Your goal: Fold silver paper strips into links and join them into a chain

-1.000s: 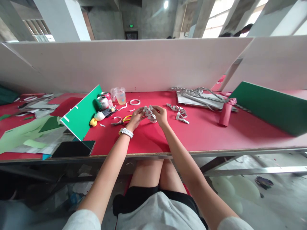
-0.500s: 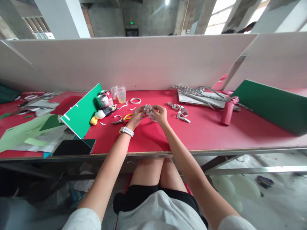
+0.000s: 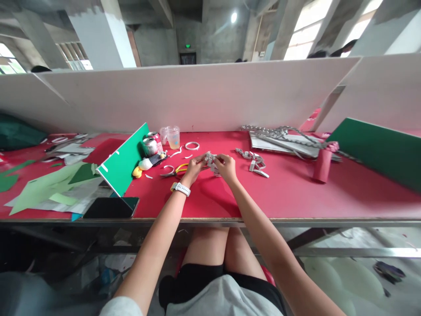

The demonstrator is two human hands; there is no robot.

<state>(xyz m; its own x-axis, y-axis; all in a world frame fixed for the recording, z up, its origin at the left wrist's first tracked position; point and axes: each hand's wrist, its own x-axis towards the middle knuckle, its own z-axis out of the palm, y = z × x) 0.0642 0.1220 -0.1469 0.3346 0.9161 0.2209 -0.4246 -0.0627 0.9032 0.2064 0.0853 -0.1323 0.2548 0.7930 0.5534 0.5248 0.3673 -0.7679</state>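
Note:
Between my two hands, just above the red tabletop, is a small chain of folded grey-white pieces [image 3: 210, 159]. My left hand [image 3: 194, 170] pinches its left end, and a white watch is on that wrist. Thumb and fingers of my right hand [image 3: 226, 166] close on its right side. Part of the chain hangs below the fingers. Yellow-handled pliers [image 3: 179, 170] lie beside my left hand. To the right of my right hand rests another chain of similar grey pieces [image 3: 256, 163].
A green board [image 3: 126, 162] stands at left near cans [image 3: 150, 146], a plastic cup [image 3: 173, 138] and a small doll [image 3: 149, 162]. A phone [image 3: 110, 207] lies at the front edge. A pink roll [image 3: 323, 164] stands at right, near braided grey cord [image 3: 279, 131].
The camera view has shifted, so the table and its objects appear slightly lower and further right. Both hands still hold the grey-white chain, with little visible change.

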